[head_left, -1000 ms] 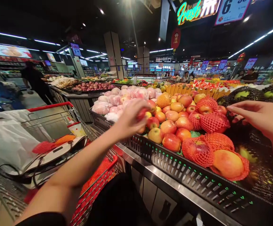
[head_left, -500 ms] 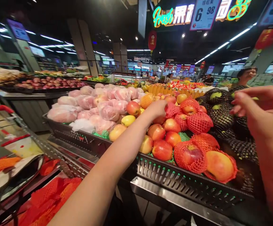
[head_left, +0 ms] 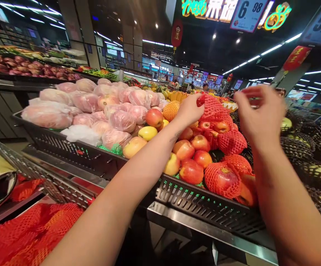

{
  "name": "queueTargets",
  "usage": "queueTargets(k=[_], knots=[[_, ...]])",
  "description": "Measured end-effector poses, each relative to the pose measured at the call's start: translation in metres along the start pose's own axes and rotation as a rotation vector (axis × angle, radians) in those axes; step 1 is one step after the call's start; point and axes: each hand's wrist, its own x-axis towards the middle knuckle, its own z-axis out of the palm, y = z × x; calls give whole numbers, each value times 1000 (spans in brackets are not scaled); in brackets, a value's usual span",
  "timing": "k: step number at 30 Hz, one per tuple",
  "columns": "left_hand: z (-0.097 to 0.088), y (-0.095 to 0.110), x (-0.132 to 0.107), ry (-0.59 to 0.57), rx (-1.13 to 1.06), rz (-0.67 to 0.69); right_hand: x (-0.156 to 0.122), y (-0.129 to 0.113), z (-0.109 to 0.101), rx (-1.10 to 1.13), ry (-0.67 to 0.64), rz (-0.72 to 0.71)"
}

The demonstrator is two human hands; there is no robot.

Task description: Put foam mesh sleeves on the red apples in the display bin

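Note:
My left hand point(head_left: 191, 109) reaches over the fruit with its fingers closed on a red foam net sleeve point(head_left: 214, 108). The sleeve is lifted above the pile; whether fruit is inside it I cannot tell. My right hand point(head_left: 264, 114) is raised to the right of the sleeve, slightly blurred, its thumb and curved fingers apart and nothing visible in them. Under the hands lie bare red apples point(head_left: 191, 171) and several apples in red netting point(head_left: 222, 180). A yellow fruit point(head_left: 147, 133) lies left of my forearm.
A black slatted crate point(head_left: 193, 201) holds the fruit, with plastic-wrapped pink fruit point(head_left: 123, 119) on its left. Dark-netted green fruit point(head_left: 301, 147) is piled at right. A shopping cart point(head_left: 46, 184) stands at lower left, near a heap of red foam nets point(head_left: 35, 231).
My left hand has raised the red net sleeve up from the pile. My right hand has moved left and inward, closer to the sleeve. The view has shifted to the right.

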Motion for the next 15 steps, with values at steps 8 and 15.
queueTargets(k=[8,15], knots=[[12,-10,4,-190,-527,63,-21,32,36,821,-386,489],[11,-13,-4,-96,-382,-257,-22,29,41,970,-411,684]])
